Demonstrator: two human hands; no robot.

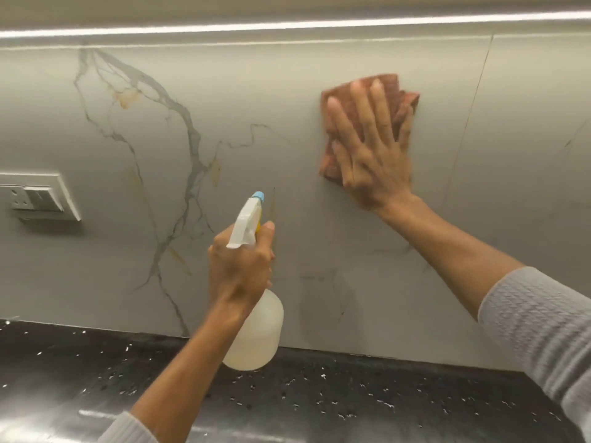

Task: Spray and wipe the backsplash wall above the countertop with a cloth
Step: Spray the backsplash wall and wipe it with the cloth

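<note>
The backsplash wall [256, 100] is pale marble-look tile with grey and rust veins. My right hand [371, 148] presses a folded reddish-brown cloth [332, 158] flat against the wall at the upper right, fingers straight and spread. My left hand [240, 263] grips the neck of a translucent spray bottle [259, 334] with a white trigger head and blue nozzle, held in front of the wall's lower middle. The nozzle points up toward the wall.
A black speckled countertop [319, 394] runs along the bottom, meeting the wall. A white socket and switch plate [35, 195] sits on the wall at the far left. A lit strip [287, 25] runs under the cabinet above. A vertical tile joint [470, 113] lies right of the cloth.
</note>
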